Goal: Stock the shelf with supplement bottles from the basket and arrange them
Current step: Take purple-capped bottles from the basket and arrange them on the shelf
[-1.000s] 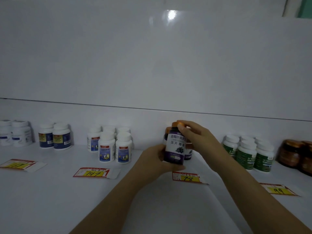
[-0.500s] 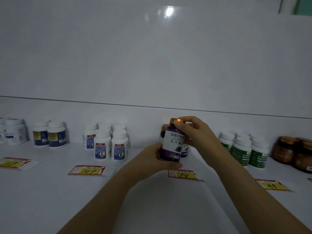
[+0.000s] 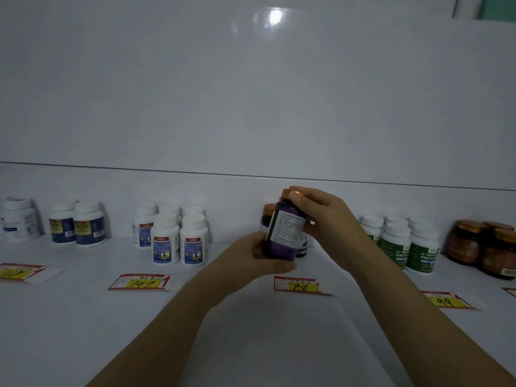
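While holding the purple supplement bottle (image 3: 283, 233) over the middle of the white shelf (image 3: 83, 317), grips its lower half with the left hand (image 3: 245, 258), fingers curled round the left side and thumb laid along the bottom edge. Pinches the top with the right hand (image 3: 329, 222), thumb pressed on the orange cap (image 3: 285, 193) and the other fingers wrapped round the far side of the shoulder. Holds it nearly upright, top leaning a little to the right, with the white fine-print panel of the label turned toward the camera. Cannot tell whether the base touches the shelf or hangs just clear of it. Sees just behind it a dark bottle (image 3: 268, 216) of the same kind, its own orange cap showing at the left, and a second dark bottle (image 3: 303, 247) mostly hidden by the right hand. Sees the "78" price tag (image 3: 300, 286) lying flat on the shelf just near of the held bottle. Finds to the left a cluster of white bottles with blue labels (image 3: 178, 238) behind the "147" price tag (image 3: 139, 282), then a pair of navy-labelled bottles (image 3: 78, 226) and a plain white bottle (image 3: 18, 219) at the far left. Finds to the right a group of green-labelled white bottles (image 3: 405, 244) behind the "99" price tag (image 3: 446, 301), and brown jars (image 3: 480, 247) beside them at the edge.
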{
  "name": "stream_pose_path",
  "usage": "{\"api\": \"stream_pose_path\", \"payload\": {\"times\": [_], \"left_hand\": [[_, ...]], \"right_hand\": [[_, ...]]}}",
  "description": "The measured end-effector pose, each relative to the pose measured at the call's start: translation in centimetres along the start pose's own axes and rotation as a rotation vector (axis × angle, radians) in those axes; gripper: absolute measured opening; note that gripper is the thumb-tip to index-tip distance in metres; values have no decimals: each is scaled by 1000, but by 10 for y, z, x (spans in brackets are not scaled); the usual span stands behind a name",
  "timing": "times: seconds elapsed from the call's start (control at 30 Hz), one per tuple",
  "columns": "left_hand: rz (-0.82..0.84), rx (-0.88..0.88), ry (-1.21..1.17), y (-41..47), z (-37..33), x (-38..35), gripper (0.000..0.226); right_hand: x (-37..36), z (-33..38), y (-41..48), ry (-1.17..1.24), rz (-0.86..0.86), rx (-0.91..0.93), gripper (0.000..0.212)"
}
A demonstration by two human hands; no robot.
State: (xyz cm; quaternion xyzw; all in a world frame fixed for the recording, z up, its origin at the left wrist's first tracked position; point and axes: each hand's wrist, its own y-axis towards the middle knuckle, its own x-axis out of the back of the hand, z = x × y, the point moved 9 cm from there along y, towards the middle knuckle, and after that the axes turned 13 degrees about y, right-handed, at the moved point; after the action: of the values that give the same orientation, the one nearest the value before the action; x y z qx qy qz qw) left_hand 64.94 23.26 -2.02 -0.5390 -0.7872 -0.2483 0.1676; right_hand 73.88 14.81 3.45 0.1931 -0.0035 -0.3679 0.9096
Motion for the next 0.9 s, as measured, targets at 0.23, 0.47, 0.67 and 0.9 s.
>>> {"api": "stream_pose_path", "payload": {"times": [0.23,0.47,0.67,0.9], "left_hand": [[-211,-24,147,-3,1,14,54],[-53,-29,-49,-2,-5,6,45],[-207,-35,158,-1,-3,15,55],[-23,-42,-56,-3,-8,5,41]], "right_hand": [[-12,-7,-1,-187,61,-14,47],[-9,-2,-3,103,110,-11,31],[-11,-15,-2,-119,64,-48,53],[-6,-14,-2,182,129,-96,34]]}}
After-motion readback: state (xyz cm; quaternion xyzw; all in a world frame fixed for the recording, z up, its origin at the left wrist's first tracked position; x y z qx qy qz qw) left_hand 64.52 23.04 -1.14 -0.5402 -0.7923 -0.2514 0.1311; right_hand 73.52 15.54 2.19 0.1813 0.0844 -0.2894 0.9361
